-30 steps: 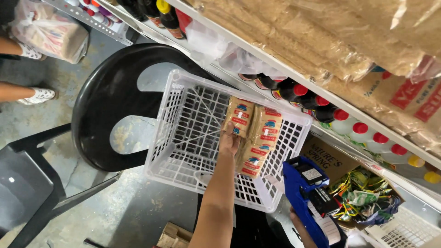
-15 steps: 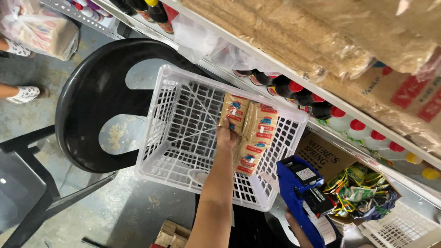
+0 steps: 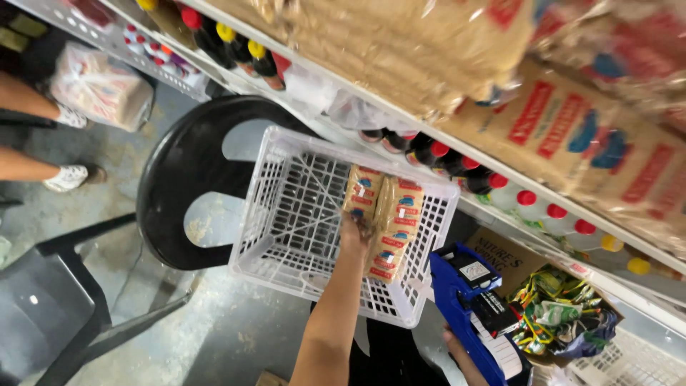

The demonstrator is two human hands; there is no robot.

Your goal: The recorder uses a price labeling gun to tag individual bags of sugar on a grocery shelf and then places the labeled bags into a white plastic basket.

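Observation:
A white plastic basket (image 3: 266,207) rests on a black plastic chair (image 3: 179,193). Inside it, along the right side, lie tan snack packets (image 3: 396,225) with red and blue labels, in two rows. My left hand (image 3: 354,234) reaches down into the basket and its fingers close on the near end of the left packet (image 3: 363,187). At the lower right, my right hand (image 3: 457,347) holds a blue label gun (image 3: 468,297) just outside the basket's corner; only part of this hand shows.
Shelves on the right carry dark sauce bottles (image 3: 436,154) with red and yellow caps, with large sacks above. A cardboard box (image 3: 500,250) of colourful packets and another white basket (image 3: 632,361) sit below. Another person's legs (image 3: 32,164) and a grey chair (image 3: 43,307) are at left.
My left hand stays on the packets in the basket, shifting only slightly. The label gun remains beside the basket's corner. The view has drifted a little.

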